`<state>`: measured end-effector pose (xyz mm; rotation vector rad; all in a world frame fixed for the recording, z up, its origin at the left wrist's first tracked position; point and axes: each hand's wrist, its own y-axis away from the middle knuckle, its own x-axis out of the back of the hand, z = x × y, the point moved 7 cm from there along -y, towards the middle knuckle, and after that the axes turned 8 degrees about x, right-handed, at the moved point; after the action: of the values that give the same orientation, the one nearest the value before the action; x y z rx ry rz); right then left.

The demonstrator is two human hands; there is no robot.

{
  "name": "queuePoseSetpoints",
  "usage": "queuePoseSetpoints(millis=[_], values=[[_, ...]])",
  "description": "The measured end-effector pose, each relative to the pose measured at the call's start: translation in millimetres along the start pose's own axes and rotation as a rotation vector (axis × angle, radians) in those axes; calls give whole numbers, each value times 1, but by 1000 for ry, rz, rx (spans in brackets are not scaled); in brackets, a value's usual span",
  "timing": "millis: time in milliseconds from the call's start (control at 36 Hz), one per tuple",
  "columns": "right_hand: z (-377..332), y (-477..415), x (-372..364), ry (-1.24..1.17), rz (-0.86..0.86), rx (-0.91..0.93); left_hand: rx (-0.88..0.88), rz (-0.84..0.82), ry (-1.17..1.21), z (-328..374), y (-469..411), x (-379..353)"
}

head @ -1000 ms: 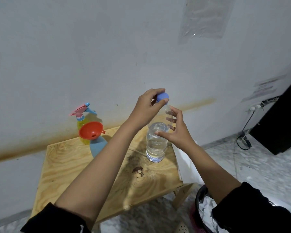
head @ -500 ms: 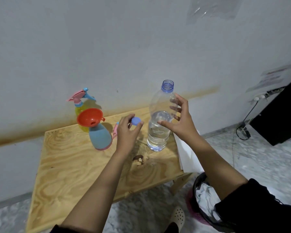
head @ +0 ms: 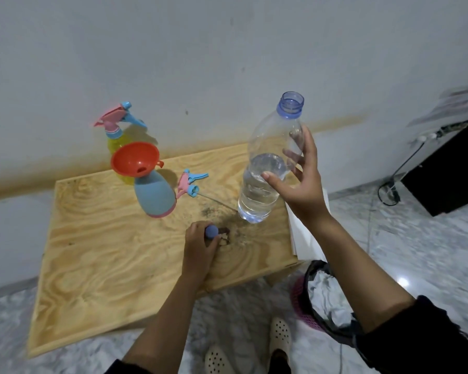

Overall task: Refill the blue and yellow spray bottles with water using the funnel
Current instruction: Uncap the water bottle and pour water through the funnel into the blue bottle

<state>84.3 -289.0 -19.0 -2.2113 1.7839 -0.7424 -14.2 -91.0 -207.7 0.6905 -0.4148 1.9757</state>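
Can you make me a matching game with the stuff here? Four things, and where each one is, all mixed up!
Things
1. orange funnel
2. blue cap
3. loose spray head
4. water bottle

Places
A. lying on the table
B. pinched in the left hand
C. sitting in the neck of the blue spray bottle
D. open at the top, held by the right hand

Pairs: 1-C, 2-B, 3-A, 4-D
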Motion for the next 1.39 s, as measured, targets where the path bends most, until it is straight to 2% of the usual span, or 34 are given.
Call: queuePoseSetpoints(millis=[194, 333, 472, 528, 611, 750, 861, 972, 1083, 1167, 1306, 1389], values=[[2, 3, -3, -8, 25, 12, 35, 39, 29, 7, 1, 4], [3, 4, -4, -12, 8, 7, 108, 86, 349, 78, -4, 32], [14, 10, -3, -55, -30, -14, -106, 86, 566, 181, -9, 57], [26, 15, -3, -43, -57, -38, -179, 34, 553, 211, -9, 62], [51, 22, -8, 2, -132, -83, -247, -34, 413, 234, -9, 60], [79, 23, -25, 81, -264, -84, -315, -49, 209, 242, -15, 55], [92, 16, -33, 102, -233, -93, -302, -21, 183, 239, -19, 55], [93, 9, -36, 142, -183, 0, -313, 34, 165, 232, -20, 58], [86, 5, -37, 150, -164, 140, -249, 87, 285, 217, -21, 67], [72, 2, -36, 149, -222, 256, -199, 180, 384, 205, -19, 81], [49, -4, -36, 33, -371, 280, -166, 296, 555, 194, -10, 99], [37, -10, -35, 66, -449, 298, -121, 341, 639, 187, -7, 105]])
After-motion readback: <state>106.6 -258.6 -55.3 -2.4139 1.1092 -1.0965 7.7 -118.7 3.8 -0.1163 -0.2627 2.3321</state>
